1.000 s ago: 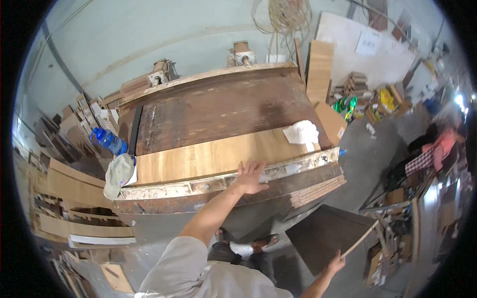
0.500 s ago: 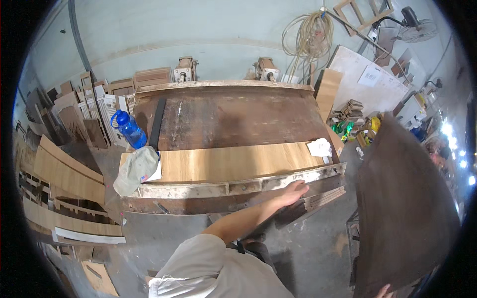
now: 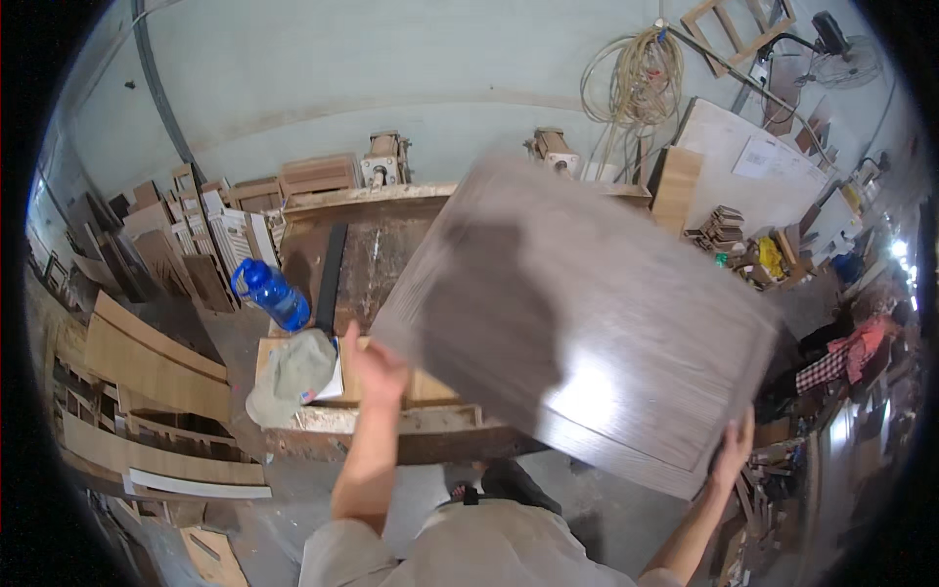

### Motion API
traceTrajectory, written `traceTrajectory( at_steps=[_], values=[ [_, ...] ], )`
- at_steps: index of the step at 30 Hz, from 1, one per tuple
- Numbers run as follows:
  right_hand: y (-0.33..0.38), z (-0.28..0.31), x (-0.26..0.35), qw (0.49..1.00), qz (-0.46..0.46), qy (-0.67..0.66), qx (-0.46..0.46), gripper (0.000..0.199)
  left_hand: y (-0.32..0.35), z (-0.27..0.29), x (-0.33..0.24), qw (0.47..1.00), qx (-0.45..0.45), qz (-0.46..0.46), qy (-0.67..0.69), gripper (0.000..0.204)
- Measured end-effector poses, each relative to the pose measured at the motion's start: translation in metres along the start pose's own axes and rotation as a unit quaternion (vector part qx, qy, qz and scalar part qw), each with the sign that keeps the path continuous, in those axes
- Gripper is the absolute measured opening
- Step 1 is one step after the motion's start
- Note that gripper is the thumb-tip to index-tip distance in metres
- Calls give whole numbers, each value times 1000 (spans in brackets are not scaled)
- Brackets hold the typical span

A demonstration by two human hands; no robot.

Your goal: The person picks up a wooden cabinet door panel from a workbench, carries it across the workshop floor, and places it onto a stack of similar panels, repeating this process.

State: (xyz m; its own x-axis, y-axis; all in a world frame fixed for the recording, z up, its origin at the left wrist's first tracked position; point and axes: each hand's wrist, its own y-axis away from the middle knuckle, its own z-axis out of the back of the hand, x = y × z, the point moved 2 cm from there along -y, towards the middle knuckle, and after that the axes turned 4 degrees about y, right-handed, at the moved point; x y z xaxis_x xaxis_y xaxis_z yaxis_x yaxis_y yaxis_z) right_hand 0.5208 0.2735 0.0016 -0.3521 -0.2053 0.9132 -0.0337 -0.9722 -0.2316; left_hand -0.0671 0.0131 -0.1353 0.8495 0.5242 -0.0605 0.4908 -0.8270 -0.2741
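Note:
A large grey-brown wood-grain panel (image 3: 626, 293), like a cabinet door with a recessed border, hangs tilted over the workbench. My right hand (image 3: 732, 452) is closed on its lower right edge, with part of the fingers hidden by the panel. Close to the panel's left corner, my left hand (image 3: 380, 370) is raised with thumb and fingers apart; whether it touches the corner I cannot tell. Beneath lies a light wood board (image 3: 430, 389) on the brown bench (image 3: 377, 279), mostly covered by the panel. A pale cap (image 3: 293, 370) rests at the board's left end.
A blue water bottle (image 3: 272, 293) and a long black bar (image 3: 333, 279) are at the bench's left. Curved wood pieces (image 3: 147, 352) stack on the left. Two clamp cylinders (image 3: 383, 158) sit behind the bench. At far right is a person in a checked garment (image 3: 841, 357).
The panel has swung from the far right to above the bench, with my right hand holding it. My left hand has left the bench's front edge and moved left, up to the panel's corner.

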Motion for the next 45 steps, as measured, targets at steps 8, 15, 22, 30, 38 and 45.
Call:
traceTrajectory(
  at_steps=[8,15,22,30,38,45],
  values=[
    [-116,-229,-99,938,-80,-29,335,56,62,-6,-78,729,-537,14,-424,62],
    [-207,-377,-124,914,-154,2,375,62,3,50,-91,694,-513,67,-500,48],
    [-284,-480,-142,932,-44,184,310,55,-66,133,-119,620,-497,-7,-607,61],
    [-246,-502,-148,951,112,236,163,53,-112,151,-56,184,-434,79,-878,78],
    [-237,-475,-149,935,100,268,211,56,-88,112,-46,182,-342,62,-920,69],
    [-261,-518,-135,919,150,322,173,56,-155,149,-80,148,-337,32,-929,65]
  ],
)
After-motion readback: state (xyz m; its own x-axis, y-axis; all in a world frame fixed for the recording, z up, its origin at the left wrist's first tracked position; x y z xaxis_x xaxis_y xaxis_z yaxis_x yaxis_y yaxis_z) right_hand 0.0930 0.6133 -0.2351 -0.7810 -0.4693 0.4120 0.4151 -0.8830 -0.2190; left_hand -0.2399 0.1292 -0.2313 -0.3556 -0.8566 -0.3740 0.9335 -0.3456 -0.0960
